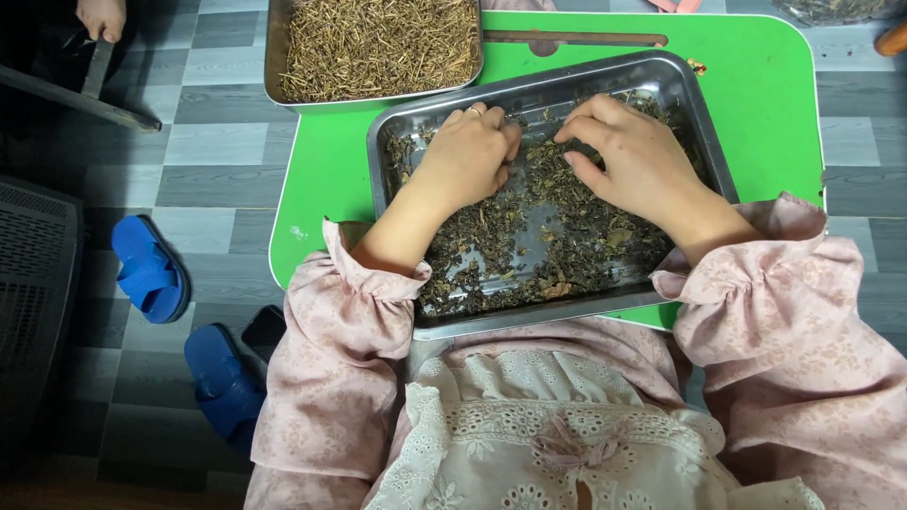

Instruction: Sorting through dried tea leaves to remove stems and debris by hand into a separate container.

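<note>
A metal tray (pixel 404 123) of dark dried leaves (pixel 557 236) rests on a small green table (pixel 765 104) in front of me. My left hand (pixel 468 156) lies palm down in the far left part of the tray, a ring on one finger, fingertips curled into the leaves. My right hand (pixel 633 151) is beside it to the right, its fingers bent and pinching at the leaves near the tray's middle. The hands are a small gap apart. Pink ruffled sleeves cover both my forearms.
A second metal tray (pixel 275 57) of thin brown stems sits at the table's far left corner. Two blue slippers (pixel 149 269) lie on the grey tiled floor at left. Another person's hand (pixel 101 16) shows at top left, near a dark bar.
</note>
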